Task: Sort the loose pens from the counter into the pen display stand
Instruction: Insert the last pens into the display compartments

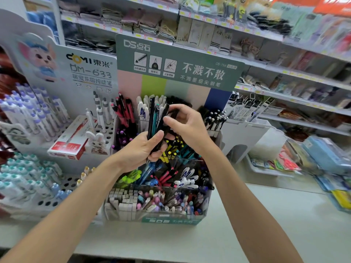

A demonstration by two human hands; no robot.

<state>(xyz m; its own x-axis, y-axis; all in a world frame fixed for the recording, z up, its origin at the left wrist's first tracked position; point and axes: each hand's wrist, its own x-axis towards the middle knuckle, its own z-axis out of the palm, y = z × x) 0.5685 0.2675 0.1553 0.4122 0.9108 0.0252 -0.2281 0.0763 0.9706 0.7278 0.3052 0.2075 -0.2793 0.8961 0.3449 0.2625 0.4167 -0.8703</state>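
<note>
My left hand (pixel 140 150) grips a bundle of dark pens (pixel 154 120), black, navy and teal, held upright above the middle of the pen display stand (pixel 171 219). My right hand (pixel 187 124) pinches the top of one black pen (pixel 171 115) in that bundle. The stand is a tiered green-and-white box with a tall backboard; its compartments hold white, red, black, yellow, blue, green and pastel pens. Both hands hover over the stand's middle tiers.
A white DM-633 stand (pixel 57 114) with purple-capped pens and a red box (pixel 70 141) stands to the left. At the right sit a white holder (pixel 245 137) and trays of packaged goods (pixel 281 164). Stocked shelves (pixel 209 25) fill the back. The white counter (pixel 256 224) runs along the front.
</note>
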